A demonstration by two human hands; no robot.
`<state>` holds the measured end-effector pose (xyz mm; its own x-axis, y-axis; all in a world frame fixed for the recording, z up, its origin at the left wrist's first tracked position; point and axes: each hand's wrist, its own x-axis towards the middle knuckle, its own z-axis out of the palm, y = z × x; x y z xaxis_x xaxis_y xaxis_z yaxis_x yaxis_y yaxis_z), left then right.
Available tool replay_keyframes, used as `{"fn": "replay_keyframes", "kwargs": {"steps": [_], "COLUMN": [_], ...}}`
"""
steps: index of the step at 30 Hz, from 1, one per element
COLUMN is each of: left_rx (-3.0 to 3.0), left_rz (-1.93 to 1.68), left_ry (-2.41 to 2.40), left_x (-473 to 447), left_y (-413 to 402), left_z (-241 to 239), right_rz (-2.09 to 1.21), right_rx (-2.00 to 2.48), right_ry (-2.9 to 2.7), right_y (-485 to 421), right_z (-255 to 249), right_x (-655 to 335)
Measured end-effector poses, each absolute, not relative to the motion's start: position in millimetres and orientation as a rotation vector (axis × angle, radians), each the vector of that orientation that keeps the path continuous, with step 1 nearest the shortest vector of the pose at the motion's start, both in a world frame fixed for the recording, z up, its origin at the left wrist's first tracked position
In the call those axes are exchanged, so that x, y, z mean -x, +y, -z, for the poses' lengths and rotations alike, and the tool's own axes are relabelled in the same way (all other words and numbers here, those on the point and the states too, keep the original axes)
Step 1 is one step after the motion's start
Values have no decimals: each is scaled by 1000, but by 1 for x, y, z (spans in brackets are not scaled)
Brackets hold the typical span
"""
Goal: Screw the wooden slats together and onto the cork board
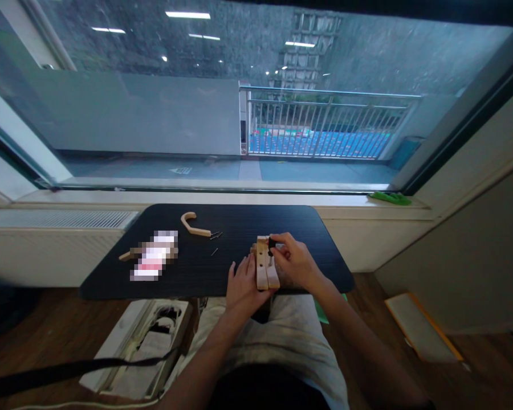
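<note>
My left hand (242, 282) steadies a small assembly of light wooden bars (264, 263) standing on the black table (196, 267), its fingers wrapped against the left side. At the top right of the assembly, my right hand (293, 261) pinches a small black part (272, 242). A curved wooden piece (193, 224) lies further back on the table, with a few small dark screws (216, 234) beside it.
A blurred-out paper with wooden pieces (154, 259) lies at the table's left. An open box with leaflets (141, 347) sits on the floor by my left leg. A large window is behind the table, with a green object (391, 197) on its sill.
</note>
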<state>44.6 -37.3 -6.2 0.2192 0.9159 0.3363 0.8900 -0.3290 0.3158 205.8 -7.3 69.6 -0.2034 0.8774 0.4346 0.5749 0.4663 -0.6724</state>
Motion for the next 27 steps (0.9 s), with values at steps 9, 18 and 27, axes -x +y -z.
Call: {"fn": "replay_keyframes", "kwargs": {"steps": [9, 18, 27], "left_rx": [-2402, -2418, -2442], "left_rz": [-684, -728, -740], "left_ry": [1793, 1767, 1769], "left_x": [-43, -41, -40], "left_y": [-37, -37, -37], "left_z": [7, 9, 13], "right_rz": [-412, -398, -335], "right_rx": [1151, 1161, 1205], "right_ry": [-1897, -1897, -1908], "right_y": [-8, -8, -6], "right_z": [-71, -68, -65], "right_x": [-204, -206, -207]}}
